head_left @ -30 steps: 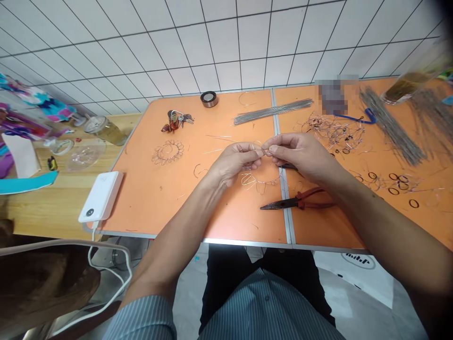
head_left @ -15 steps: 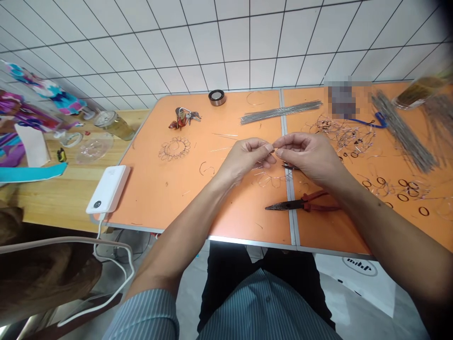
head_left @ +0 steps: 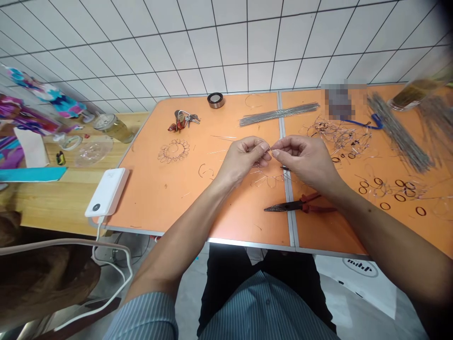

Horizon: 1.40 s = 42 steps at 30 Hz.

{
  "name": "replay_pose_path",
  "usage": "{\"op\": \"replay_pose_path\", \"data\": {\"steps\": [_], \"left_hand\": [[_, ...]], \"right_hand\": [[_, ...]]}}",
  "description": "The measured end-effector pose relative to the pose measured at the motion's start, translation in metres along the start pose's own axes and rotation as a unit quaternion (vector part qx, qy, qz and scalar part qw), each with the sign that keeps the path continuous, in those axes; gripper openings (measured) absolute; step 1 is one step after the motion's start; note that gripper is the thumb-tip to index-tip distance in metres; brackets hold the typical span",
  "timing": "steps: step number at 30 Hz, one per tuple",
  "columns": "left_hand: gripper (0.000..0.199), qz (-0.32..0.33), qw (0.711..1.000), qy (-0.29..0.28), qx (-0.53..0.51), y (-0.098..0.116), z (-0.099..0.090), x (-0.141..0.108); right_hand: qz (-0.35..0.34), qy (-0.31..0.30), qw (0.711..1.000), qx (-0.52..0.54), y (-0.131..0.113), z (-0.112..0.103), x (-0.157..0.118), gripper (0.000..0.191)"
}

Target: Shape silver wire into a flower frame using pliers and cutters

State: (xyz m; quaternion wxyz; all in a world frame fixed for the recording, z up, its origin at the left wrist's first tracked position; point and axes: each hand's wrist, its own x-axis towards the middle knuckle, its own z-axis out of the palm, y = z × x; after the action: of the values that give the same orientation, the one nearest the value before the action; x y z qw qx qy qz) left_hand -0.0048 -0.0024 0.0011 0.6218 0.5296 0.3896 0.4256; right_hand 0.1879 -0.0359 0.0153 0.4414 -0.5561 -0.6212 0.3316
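On my feed, the left hand [head_left: 244,156] at nine o'clock and the right hand [head_left: 304,158] at three o'clock pinch a thin wire [head_left: 270,149] between their fingertips. Pliers [head_left: 288,206] lie at the wire's five o'clock, metal rods [head_left: 279,114] at twelve.

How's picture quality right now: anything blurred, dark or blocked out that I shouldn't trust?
Head view: fairly even light over the orange table; top right corner dark; container at far right smeared; pixelated patch near the wall; the wire between left hand and right hand barely resolves.
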Motion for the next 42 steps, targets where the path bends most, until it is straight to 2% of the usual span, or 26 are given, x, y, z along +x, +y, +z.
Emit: {"op": "replay_pose_path", "data": {"steps": [9,20,28,42], "left_hand": [[0.035,0.049,0.999,-0.005,0.02,-0.004,0.001,-0.001],[0.04,0.02,0.999,0.009,0.027,-0.004,0.005,-0.002],[0.018,0.031,0.999,0.0,0.026,0.002,0.008,-0.006],[0.014,0.036,0.999,0.014,0.018,0.001,0.01,-0.008]], "right_hand": [[-0.031,0.0,0.999,-0.032,0.004,0.0,-0.001,0.009],[-0.083,0.022,0.991,-0.1,0.011,0.005,-0.004,0.009],[-0.092,0.034,0.99,-0.097,0.008,0.005,-0.004,0.009],[-0.148,0.04,0.976,-0.158,0.007,0.004,-0.005,0.01]]}}
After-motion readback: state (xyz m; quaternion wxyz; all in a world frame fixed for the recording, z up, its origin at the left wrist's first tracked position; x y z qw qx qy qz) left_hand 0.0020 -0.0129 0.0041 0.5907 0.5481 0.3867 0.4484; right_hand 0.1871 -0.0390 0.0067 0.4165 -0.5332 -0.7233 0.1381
